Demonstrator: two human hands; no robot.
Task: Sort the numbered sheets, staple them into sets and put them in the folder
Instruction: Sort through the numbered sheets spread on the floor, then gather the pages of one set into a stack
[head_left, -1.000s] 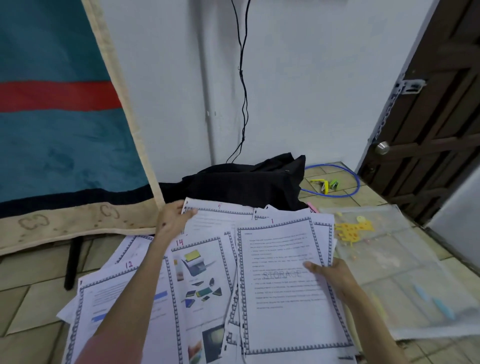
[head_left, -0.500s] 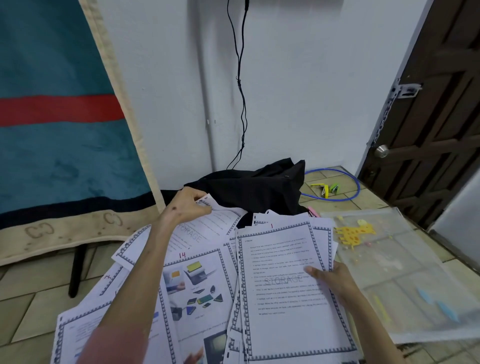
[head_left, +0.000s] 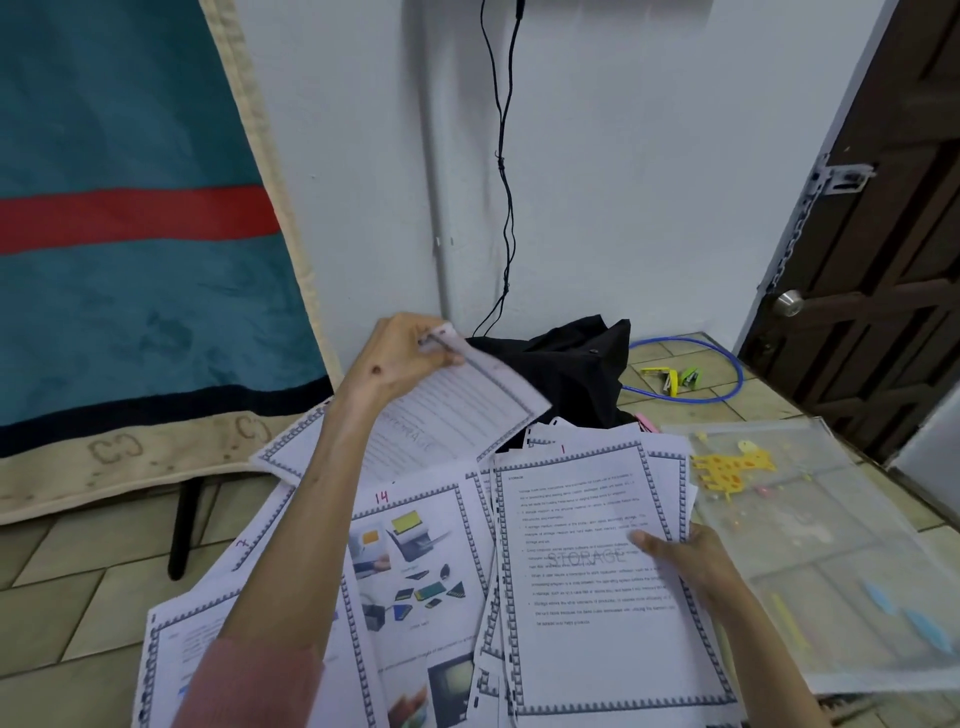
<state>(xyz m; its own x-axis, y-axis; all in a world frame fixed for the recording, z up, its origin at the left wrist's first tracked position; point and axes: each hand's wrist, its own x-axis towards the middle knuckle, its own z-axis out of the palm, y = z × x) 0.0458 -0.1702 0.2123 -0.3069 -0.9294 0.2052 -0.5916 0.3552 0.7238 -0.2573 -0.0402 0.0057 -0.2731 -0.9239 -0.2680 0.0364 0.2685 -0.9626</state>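
The left hand (head_left: 400, 358) pinches the top corner of one sheet (head_left: 447, 421) lifted above the spread pages (head_left: 415, 561), while the right hand (head_left: 691, 561) clasps the stack (head_left: 587, 530) marked 1, beside the clear folder (head_left: 831, 561).

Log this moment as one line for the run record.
stage: sorting | left hand: lifting one sheet | right hand: holding stack topped by sheet 1 | folder: unused

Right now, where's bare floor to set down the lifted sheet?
Bare tile left of the spread sheets, below the blanket. Smaller patch between the black bag and clear folder, near the staplers. Centre is crowded with paper.
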